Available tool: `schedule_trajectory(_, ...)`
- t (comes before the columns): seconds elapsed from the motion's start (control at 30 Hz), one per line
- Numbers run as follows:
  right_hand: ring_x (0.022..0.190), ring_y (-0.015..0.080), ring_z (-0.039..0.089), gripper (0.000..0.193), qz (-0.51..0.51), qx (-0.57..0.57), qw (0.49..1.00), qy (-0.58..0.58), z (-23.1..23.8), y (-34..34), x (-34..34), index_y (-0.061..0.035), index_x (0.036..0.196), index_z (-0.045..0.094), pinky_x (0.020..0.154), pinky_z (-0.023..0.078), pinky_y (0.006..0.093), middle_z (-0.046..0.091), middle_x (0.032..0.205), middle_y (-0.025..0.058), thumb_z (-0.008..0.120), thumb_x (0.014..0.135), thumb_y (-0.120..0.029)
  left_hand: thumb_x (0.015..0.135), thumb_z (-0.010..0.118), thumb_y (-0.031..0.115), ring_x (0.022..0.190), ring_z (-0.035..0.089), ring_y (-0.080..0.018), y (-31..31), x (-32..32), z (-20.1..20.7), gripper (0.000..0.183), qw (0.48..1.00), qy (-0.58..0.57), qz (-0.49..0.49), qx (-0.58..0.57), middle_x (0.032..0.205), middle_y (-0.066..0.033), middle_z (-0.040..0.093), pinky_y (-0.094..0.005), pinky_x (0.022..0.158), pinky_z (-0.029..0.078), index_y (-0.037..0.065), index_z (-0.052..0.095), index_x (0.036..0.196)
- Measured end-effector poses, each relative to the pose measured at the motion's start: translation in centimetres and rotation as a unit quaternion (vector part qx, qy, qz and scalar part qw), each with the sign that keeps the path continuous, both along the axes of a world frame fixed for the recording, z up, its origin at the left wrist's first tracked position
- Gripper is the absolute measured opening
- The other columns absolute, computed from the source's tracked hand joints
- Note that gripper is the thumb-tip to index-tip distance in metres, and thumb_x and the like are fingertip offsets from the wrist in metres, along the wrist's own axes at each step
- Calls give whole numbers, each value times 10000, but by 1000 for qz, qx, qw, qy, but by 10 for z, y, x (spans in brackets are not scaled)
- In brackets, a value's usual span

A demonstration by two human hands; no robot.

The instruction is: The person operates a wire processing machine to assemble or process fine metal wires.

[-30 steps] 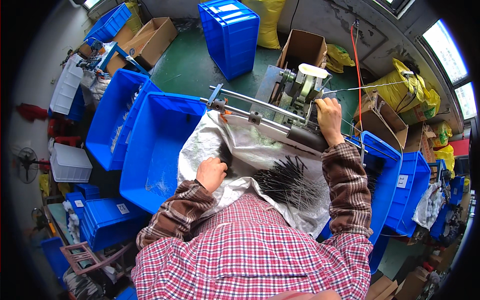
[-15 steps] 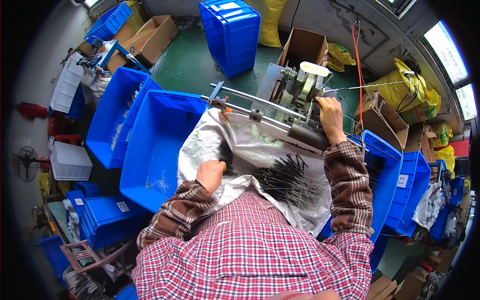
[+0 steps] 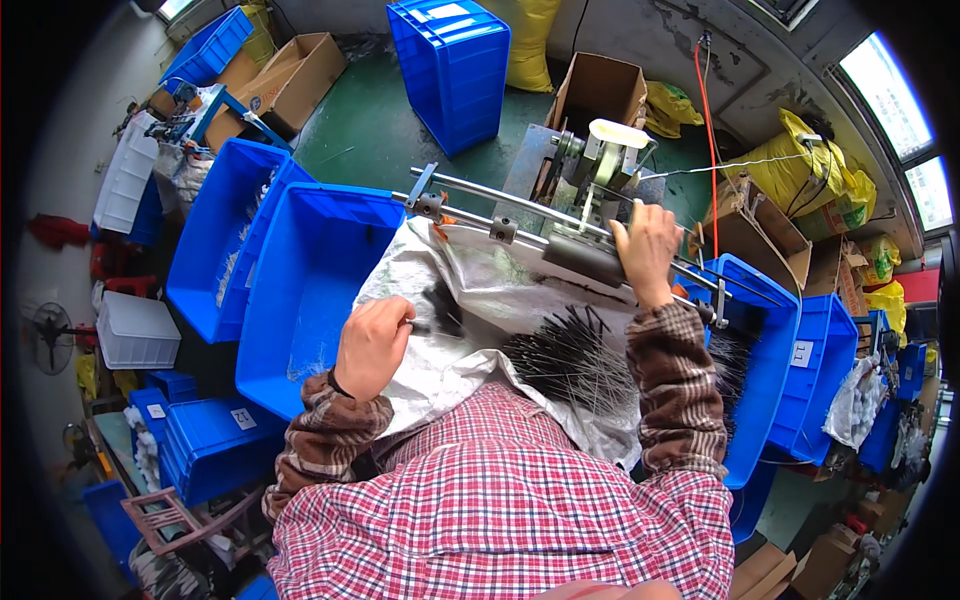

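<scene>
My right hand (image 3: 652,250) is curled over the right end of a dark cylinder (image 3: 584,259) mounted on the metal rails (image 3: 478,216) of a small machine (image 3: 603,172). What lies under its fingers is partly hidden. Over the left part of a white woven sheet (image 3: 408,275), my left hand (image 3: 370,348) is closed, and a small dark tip shows beside its fingers. I cannot make out what that is. A bundle of thin wires with black ends (image 3: 572,358) rests on the sheet across my lap. Further black pieces (image 3: 443,308) lie near my left hand.
A blue bin (image 3: 310,290) stands close on my left, and another blue bin (image 3: 765,370) with dark wires on my right. Beyond the machine are a tall blue crate (image 3: 452,85), a cardboard box (image 3: 603,88) and yellow sacks (image 3: 780,180). A red cable (image 3: 711,150) hangs nearby.
My right hand and the dark cylinder have shifted left along the rails. My left hand has moved left, away from the wire bundle, and a dark tip now shows at its fingers.
</scene>
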State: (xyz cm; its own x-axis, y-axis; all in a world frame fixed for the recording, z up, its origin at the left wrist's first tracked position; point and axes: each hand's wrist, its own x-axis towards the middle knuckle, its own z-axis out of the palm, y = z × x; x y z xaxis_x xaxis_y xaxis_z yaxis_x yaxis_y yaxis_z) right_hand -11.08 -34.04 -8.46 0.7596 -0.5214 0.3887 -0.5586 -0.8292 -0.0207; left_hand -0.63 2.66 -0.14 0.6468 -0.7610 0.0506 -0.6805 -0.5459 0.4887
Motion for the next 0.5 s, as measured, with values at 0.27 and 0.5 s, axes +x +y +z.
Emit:
schedule_trajectory(0.27,938,248,496,423,38,10,999,-16,-2,7,11,-49,1090,603,789,372,402,546,948,73,706,775,-312,736,664,-27,721,598,-265,-2,0,39,151,998,7,-34,-54,767,-104,603,-352,657,462,22,584,854)
schedule_trajectory(0.5,872,283,558,142,86,59,992,-76,-8,-63,-30,-88,957,663,749,443,406,599,902,91,606,867,-182,764,665,-49,763,590,-126,-15,11,49,119,967,210,-2,-146,789,-49,602,-259,707,472,-7,597,853)
